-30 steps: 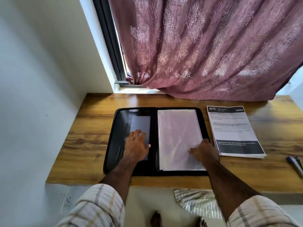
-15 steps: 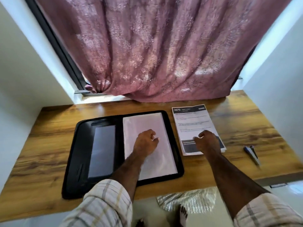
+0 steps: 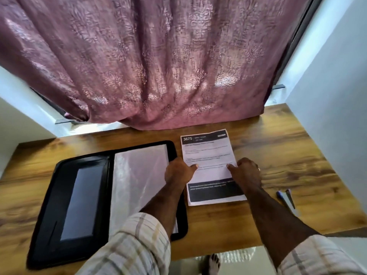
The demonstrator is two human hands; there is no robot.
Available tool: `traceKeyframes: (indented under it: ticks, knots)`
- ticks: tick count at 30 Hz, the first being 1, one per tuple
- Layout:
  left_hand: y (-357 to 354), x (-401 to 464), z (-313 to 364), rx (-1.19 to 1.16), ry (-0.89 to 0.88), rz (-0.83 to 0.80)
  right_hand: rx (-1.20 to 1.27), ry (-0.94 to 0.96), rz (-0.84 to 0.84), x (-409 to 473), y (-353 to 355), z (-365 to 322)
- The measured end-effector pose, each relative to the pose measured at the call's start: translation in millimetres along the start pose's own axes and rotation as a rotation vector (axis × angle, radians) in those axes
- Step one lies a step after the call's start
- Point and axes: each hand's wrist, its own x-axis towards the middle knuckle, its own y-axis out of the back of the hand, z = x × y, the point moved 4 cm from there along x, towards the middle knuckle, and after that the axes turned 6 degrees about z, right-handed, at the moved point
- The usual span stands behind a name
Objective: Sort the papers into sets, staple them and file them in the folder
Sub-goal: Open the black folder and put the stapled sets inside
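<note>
A stack of printed papers [image 3: 208, 153], headed "3675" with black bands at top and bottom, lies flat on the wooden table [image 3: 288, 155]. My left hand [image 3: 178, 172] holds its left edge with the thumb on top. My right hand [image 3: 246, 173] holds its right edge the same way. Left of the papers lies the black folder [image 3: 65, 185], open, with a clear plastic sleeve [image 3: 137, 175] on its right half. My left forearm crosses the folder's lower right corner. A stapler [image 3: 287, 200] lies to the right of my right arm.
A mauve curtain [image 3: 158, 66] hangs down to the table's back edge, just behind the papers. White walls [image 3: 337, 116] close in on both sides. The table's front edge runs below my forearms, with a bare foot on the floor beneath.
My left hand left the folder's sleeve and moved right to the papers' left edge. My right hand shifted to their right edge. The view swung to the right.
</note>
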Motion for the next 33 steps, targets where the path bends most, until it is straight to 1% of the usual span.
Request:
traceKeyframes:
  ticks: [3, 8, 11, 15, 17, 20, 21, 24, 26, 27, 29, 30, 32, 33]
  knots:
    - [-3, 1, 6, -0.025, 0.071, 0.008, 0.036, -0.028, -0.054, 10, 4, 0]
    - [-1, -2, 10, -0.130, 0.160, 0.078, 0.092, -0.039, -0.064, 23, 1, 5]
    - [4, -12, 13, -0.157, 0.145, 0.172, 0.111, -0.035, -0.103, 25, -1, 8]
    - [1, -21, 11, -0.250, 0.081, 0.235, 0.143, -0.019, -0.117, 21, 1, 10]
    - [-2, -21, 11, -0.347, 0.074, 0.211, 0.140, -0.008, -0.117, 21, 3, 10]
    - [-7, -18, 15, -0.611, 0.180, 0.077, 0.146, -0.002, -0.120, 21, 3, 11]
    - [-9, -17, 16, -0.667, 0.203, 0.028, 0.148, 0.000, -0.120, 20, 4, 11]
    - [-11, -14, 18, -0.654, 0.141, -0.044, 0.165, 0.017, -0.117, 19, 4, 11]
    - [-7, -12, 15, -0.723, 0.112, -0.069, 0.226, 0.059, -0.080, 19, 8, 9]
    - [-3, -11, 13, -0.781, 0.102, -0.085, 0.297, 0.072, -0.075, 18, 11, 7]
    - [11, -11, 8, -0.931, 0.083, -0.127, 0.521, 0.064, -0.146, 15, 17, -4]
    - [19, -11, 5, -1.001, 0.072, -0.145, 0.679, 0.036, -0.238, 14, 19, -11]
    - [38, -11, -6, -1.076, 0.068, -0.141, 0.995, -0.024, -0.520, 8, 16, -31]
    - [46, -11, -13, -1.086, 0.076, -0.129, 1.082, -0.019, -0.636, 4, 14, -40]
